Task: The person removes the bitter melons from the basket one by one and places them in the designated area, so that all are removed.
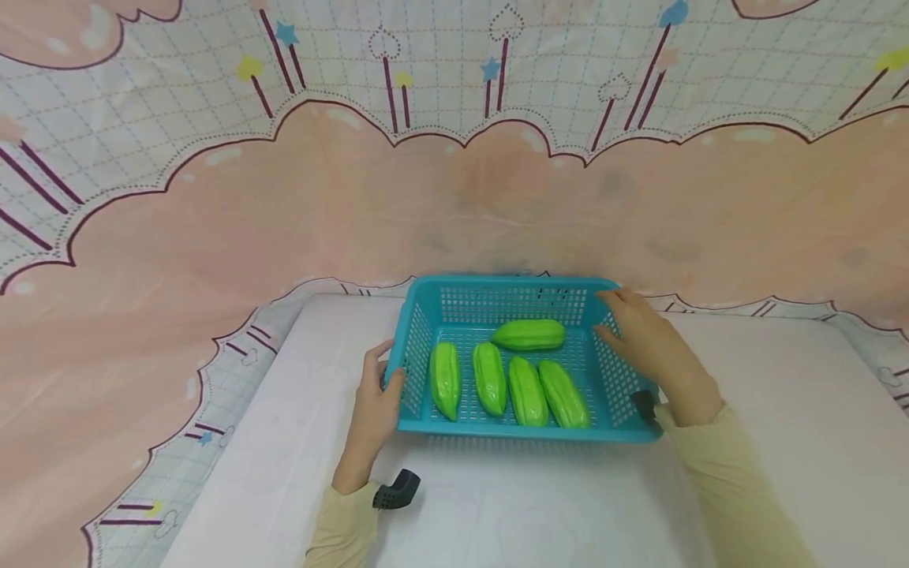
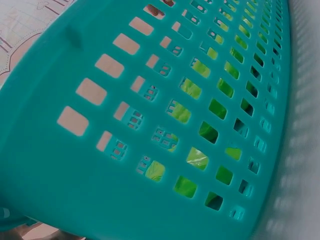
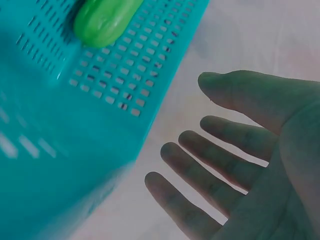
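A turquoise plastic basket with perforated walls stands on the table. Inside lie several bright green, ridged, oblong vegetables, one crosswise at the back and the others lengthwise. My left hand grips the basket's left rim, its thumb towards the inside. The left wrist view is filled by the basket's side wall, with green showing through the holes. At the right rim, my right hand is spread with nothing in it. In the right wrist view its fingers are extended, beside the basket's edge.
The basket sits on a white-covered table, close to its back edge. Behind hangs a patterned pink and white cloth. A black wrist device is on the left forearm, and another is by the right wrist.
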The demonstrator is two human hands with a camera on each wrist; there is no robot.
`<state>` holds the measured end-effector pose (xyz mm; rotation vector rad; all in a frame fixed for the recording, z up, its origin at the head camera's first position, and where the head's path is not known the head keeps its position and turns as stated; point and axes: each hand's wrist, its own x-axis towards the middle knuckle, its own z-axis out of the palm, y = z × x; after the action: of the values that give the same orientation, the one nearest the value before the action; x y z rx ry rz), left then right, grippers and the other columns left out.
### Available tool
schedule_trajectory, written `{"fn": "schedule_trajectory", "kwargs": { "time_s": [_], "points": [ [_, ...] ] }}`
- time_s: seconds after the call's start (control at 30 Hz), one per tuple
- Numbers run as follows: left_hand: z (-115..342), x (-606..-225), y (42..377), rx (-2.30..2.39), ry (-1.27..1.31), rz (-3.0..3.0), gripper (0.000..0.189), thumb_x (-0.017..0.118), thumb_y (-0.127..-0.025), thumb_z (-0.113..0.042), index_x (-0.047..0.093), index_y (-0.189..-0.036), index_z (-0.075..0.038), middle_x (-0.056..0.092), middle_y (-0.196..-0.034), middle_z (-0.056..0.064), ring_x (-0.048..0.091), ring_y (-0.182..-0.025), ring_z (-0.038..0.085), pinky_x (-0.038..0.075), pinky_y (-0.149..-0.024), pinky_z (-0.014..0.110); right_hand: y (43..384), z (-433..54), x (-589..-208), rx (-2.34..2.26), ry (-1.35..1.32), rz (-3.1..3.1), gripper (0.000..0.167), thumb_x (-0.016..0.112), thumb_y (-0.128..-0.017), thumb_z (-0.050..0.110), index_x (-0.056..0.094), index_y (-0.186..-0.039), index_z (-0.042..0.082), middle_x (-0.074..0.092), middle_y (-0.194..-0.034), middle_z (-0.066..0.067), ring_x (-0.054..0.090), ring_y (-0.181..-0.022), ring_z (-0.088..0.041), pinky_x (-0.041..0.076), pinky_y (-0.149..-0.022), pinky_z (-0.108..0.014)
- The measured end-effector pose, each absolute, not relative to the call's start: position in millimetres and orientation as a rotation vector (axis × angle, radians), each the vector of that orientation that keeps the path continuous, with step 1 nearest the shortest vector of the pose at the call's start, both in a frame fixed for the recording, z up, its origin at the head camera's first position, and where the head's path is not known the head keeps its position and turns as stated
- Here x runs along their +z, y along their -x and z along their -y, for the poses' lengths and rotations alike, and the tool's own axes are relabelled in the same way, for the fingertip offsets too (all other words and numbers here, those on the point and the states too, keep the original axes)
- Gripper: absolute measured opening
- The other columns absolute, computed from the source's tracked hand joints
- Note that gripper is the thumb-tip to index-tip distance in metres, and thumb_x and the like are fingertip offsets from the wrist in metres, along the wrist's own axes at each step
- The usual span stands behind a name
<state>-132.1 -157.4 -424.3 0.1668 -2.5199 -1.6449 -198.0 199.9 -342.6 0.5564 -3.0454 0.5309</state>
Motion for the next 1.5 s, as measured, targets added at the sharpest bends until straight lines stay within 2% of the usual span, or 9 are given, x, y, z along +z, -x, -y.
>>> {"fn": "schedule_trajectory", "kwargs": {
  "time_s": [0.4, 0.73, 1.0, 1.5],
  "points": [
    [158, -424, 131, -1.643, -0.166, 2.521, 0.049, 0.040, -0.104, -0.014, 0.030, -0.152, -0.011, 0.056, -0.135, 0.024, 0.062, -0.112, 0.037, 0.053, -0.087, 0.050, 213, -180, -355, 0.548, -0.680, 3.030, 0.050, 0.062, -0.096, 0.011, 0.046, -0.138, -0.011, 0.050, -0.135, -0.030, 0.049, -0.126, -0.046, 0.043, -0.102, -0.057],
    [154, -423, 129, -1.641, -0.153, 2.520, 0.049, 0.040, -0.104, -0.014, 0.031, -0.152, -0.010, 0.057, -0.133, 0.024, 0.063, -0.109, 0.036, 0.053, -0.084, 0.048, 220, -167, -364, 0.466, -0.722, 3.076, 0.052, 0.063, -0.097, 0.014, 0.046, -0.141, -0.008, 0.044, -0.144, -0.032, 0.038, -0.136, -0.050, 0.037, -0.107, -0.059],
    [155, -422, 130, -1.638, -0.156, 2.523, 0.049, 0.041, -0.104, -0.014, 0.031, -0.151, -0.010, 0.057, -0.132, 0.024, 0.063, -0.108, 0.036, 0.053, -0.084, 0.047, 227, -163, -367, 0.490, -0.790, 3.061, 0.052, 0.064, -0.096, 0.012, 0.047, -0.139, -0.010, 0.050, -0.138, -0.030, 0.047, -0.129, -0.046, 0.041, -0.104, -0.055],
    [157, -424, 130, -1.639, -0.162, 2.521, 0.049, 0.040, -0.104, -0.014, 0.030, -0.152, -0.011, 0.057, -0.133, 0.023, 0.063, -0.109, 0.035, 0.052, -0.086, 0.048, 240, -151, -376, 0.534, -0.815, 3.122, 0.049, 0.064, -0.096, 0.014, 0.050, -0.139, -0.006, 0.046, -0.144, -0.029, 0.042, -0.135, -0.046, 0.036, -0.109, -0.056]
  ]
}}
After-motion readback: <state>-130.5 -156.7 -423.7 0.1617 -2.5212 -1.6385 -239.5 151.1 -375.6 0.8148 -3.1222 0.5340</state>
